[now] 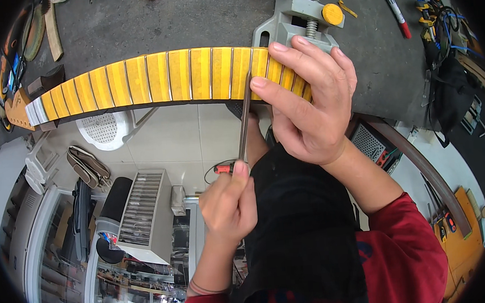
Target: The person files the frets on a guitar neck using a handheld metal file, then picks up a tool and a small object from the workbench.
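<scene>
A guitar neck (pixel 179 75) lies along the near edge of the bench, its fretboard covered with yellow tape between bare metal frets. My left hand (pixel 229 205) is closed round the lower end of a slim metal file (pixel 244 123). The file points away from me, and its far end lies over the fretboard along a fret. My right hand (pixel 314 102) rests over the right part of the neck with fingers stretched and apart. Its thumb tip is beside the file's far end, seemingly touching it. The frets under my right palm are hidden.
A grey vise (pixel 287 18) stands behind the neck. A marker (pixel 392 9) with a red end lies at the back right, near tools and cables (pixel 440 23). More hand tools (pixel 38 30) are at the far left. A white perforated stool (pixel 105 129) stands below the bench.
</scene>
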The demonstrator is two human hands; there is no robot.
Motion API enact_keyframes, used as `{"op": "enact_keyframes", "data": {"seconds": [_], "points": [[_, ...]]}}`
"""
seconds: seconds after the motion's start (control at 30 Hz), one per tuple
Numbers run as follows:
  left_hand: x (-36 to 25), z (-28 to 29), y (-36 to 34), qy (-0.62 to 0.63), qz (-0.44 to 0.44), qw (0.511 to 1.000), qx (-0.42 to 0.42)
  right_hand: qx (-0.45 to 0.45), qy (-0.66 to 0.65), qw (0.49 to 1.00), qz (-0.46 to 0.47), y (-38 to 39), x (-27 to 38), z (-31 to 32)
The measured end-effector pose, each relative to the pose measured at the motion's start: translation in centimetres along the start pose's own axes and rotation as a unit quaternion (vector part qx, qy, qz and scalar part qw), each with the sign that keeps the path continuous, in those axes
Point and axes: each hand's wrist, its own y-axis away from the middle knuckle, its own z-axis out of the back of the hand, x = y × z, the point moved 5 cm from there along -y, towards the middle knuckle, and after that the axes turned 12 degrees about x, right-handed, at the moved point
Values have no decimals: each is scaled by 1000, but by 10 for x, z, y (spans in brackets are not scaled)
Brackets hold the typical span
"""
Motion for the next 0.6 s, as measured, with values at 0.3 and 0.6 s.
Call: {"op": "enact_keyframes", "data": {"seconds": [0.3,0.6], "points": [[-2,-3,-49,30,-2,999,-11,-34,4,999,8,3,-5,-5],[2,5,-72,132,30,991,-2,-6,-2,1000,2,-2,1,-4]]}}
